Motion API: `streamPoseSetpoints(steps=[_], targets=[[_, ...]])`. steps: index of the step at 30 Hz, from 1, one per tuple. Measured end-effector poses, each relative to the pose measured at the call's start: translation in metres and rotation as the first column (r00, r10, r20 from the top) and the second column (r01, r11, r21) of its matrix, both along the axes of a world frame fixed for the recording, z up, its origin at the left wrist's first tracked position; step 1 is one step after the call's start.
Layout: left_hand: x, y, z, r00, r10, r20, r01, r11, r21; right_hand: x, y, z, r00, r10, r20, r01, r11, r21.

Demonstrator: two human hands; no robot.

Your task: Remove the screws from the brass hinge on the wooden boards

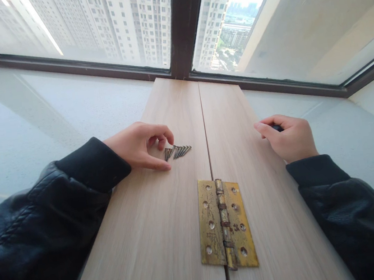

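My left hand [142, 146] reaches over the left board [144, 236], thumb and fingers apart beside a small row of metal screws [182, 151]. The thumb tip and index finger are close to the screws at the row's left end; none is lifted. At the right board's edge, my right hand [287, 136] is closed around something with a black rounded end [277, 128], the rest of it hidden in the fist. A worn brass hinge [225, 224] lies unfolded across the seam between the boards, its screw holes without screws.
The right board [268, 221] lies alongside the left one with a narrow gap between them. Both rest over a white glossy sill [33, 109] and run up to a dark window frame [180, 31]. Tall buildings show outside the glass.
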State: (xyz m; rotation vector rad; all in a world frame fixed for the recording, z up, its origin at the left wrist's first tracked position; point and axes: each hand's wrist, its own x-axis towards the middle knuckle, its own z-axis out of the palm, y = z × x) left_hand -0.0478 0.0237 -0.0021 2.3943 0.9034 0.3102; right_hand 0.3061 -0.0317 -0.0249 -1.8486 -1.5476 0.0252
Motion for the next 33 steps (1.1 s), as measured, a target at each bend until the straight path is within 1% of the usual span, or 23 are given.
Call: streamPoseSetpoints(steps=[6, 10, 15, 20, 26, 33], targets=[[0.0000, 0.0015, -0.0003, 1.000, -0.004, -0.025, 0.005, 0.999, 0.041, -0.0012, -0.0005, 0.0005, 1.000, -0.003, 0.001, 0.003, 1.000, -0.001], [-0.0009, 0.0029, -0.0020, 1.000, -0.021, -0.004, 0.021, 0.998, 0.055, -0.0007, -0.0011, 0.0008, 1.000, -0.001, 0.005, 0.001, 1.000, -0.002], [-0.0005, 0.0042, -0.0057, 1.000, -0.013, 0.007, 0.012, 0.998, 0.055, 0.0003, -0.0012, 0.0007, 1.000, 0.007, 0.013, -0.007, 1.000, -0.004], [0.0015, 0.0023, -0.0060, 0.998, -0.041, 0.046, 0.038, 0.998, 0.056, 0.0000, 0.0000, 0.0006, 1.000, 0.010, 0.020, -0.010, 1.000, 0.003], [0.0012, 0.0003, -0.0045, 0.997, 0.008, 0.078, -0.007, 1.000, -0.010, -0.0007, -0.0009, 0.0001, 1.000, 0.015, 0.013, -0.015, 1.000, 0.008], [0.0056, -0.0036, -0.0039, 0.998, 0.037, 0.059, -0.036, 0.999, -0.005, -0.0004, 0.0003, -0.0007, 1.000, 0.013, 0.006, -0.013, 1.000, 0.006]])
